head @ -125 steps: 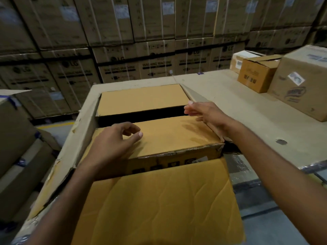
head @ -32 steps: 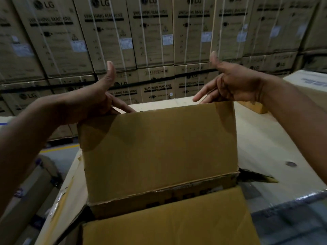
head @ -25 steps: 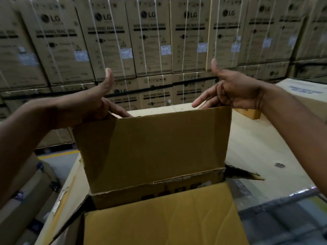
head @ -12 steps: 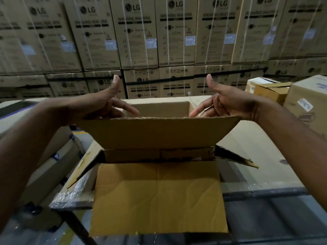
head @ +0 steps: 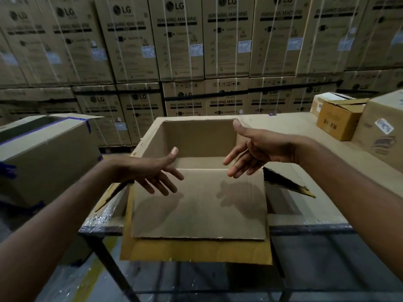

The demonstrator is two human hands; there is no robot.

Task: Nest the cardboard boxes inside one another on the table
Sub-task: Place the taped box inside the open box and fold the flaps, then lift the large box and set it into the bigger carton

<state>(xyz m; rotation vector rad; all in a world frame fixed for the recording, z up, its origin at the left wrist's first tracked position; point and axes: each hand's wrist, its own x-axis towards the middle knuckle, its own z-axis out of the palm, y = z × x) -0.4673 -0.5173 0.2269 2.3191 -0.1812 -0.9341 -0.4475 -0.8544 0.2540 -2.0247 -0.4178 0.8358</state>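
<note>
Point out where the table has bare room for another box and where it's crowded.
Bare tabletop runs between the open box and the small brown box and large box crowding the right end. The open box's inside looks empty. Folded-down flaps cover the near edge, below the left hand and right hand.

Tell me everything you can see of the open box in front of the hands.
The open box is plain brown cardboard, upright at the near edge of the table, top open, nothing showing inside. Its near flap lies folded out over a yellower flap, both overhanging the edge. The left hand and right hand hover above it, fingers straight, casting shadows on the flap; neither grips it.
</note>
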